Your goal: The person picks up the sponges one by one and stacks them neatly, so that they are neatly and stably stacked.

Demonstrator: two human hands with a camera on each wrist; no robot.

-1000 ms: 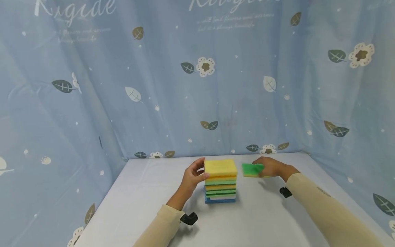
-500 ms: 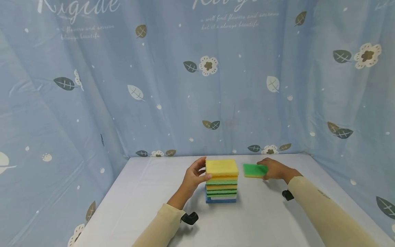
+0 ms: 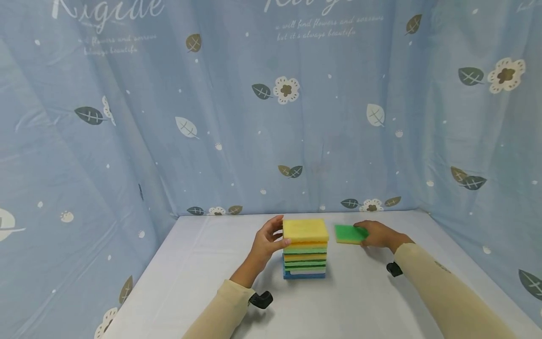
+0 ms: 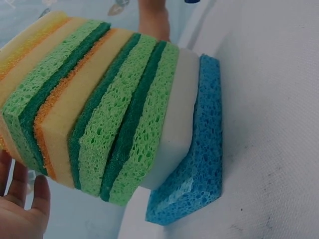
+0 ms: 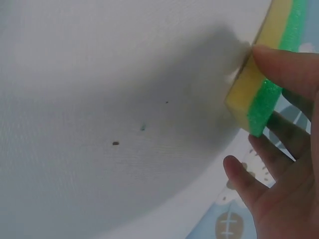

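A stack of several sponges (image 3: 305, 259) stands on the white table, its layers yellow, orange, green and white. A blue sponge (image 4: 209, 129) forms its base. My left hand (image 3: 267, 238) holds the upper left side of the stack, thumb at the front corner beside the top yellow sponge (image 3: 306, 230), fingers toward the back. To the right, my right hand (image 3: 378, 234) pinches the right end of a green and yellow sponge (image 3: 350, 234), thumb on the yellow side in the right wrist view. Whether that sponge is fully on the table I cannot tell.
Blue curtain (image 3: 228, 117) with leaf and flower prints hangs behind and along both sides of the white table (image 3: 203, 263). The table's back edge runs close behind the stack and the right hand. Black wrist devices (image 3: 260, 300) sit below both sleeves.
My right hand has drawn back from over the green and yellow sponge to pinch its right end. The left hand stays at the stack, and the head view has shifted slightly.
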